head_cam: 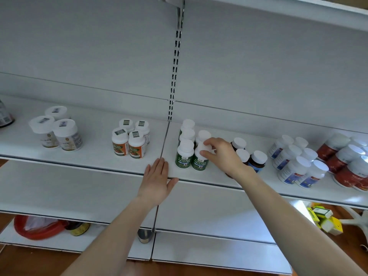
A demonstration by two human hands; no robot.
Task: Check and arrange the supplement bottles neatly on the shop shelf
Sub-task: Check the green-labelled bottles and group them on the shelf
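Note:
Several green-label bottles with white caps stand in two rows on the white shelf (83,152), right of the centre seam. My right hand (221,154) grips the cap of the front right green-label bottle (200,162), which stands beside its neighbour (184,156). My left hand (157,180) rests flat on the shelf's front edge, fingers straight, just left of that group. Behind my right hand stand dark brown bottles (257,160), partly hidden by my wrist.
Orange-label bottles (128,140) and three wide white jars (55,130) stand to the left. Blue-label bottles (296,162) and red-label bottles (348,164) crowd the right. A slotted upright (175,64) divides the back panel. Lower shelves hold a red ring; yellow boxes (324,218) lie on the floor.

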